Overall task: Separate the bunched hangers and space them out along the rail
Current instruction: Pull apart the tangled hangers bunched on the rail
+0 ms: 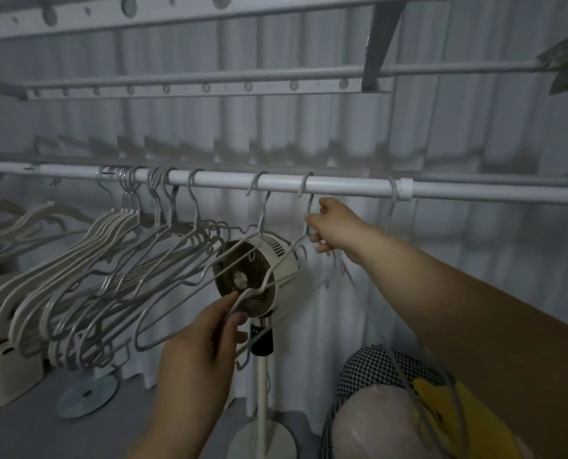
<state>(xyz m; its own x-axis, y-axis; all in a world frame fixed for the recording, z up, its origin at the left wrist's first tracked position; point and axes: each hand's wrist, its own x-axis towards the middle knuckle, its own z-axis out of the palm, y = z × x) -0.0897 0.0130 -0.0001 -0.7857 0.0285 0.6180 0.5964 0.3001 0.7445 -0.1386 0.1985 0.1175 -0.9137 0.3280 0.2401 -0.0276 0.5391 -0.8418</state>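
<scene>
A white rail (342, 186) runs across the view at mid height. A tight bunch of grey and cream hangers (87, 276) hangs on its left part. Further right, single grey wire hangers are hooked apart from each other: one (194, 207), another (259, 210), and one (309, 207) whose neck my right hand (334, 228) grips just under the rail. The lower arm of that same hanger is pinched by my left hand (209, 332). One more hanger (392, 207) hangs by the rail's white collar, to the right of my right hand.
A cream standing fan (276, 270) on a pole stands right behind the hangers, between my hands. A round metal base (87, 395) lies on the floor at left, near a cream box (7, 369). Upper drying racks (209, 81) cross overhead. Corrugated white wall behind.
</scene>
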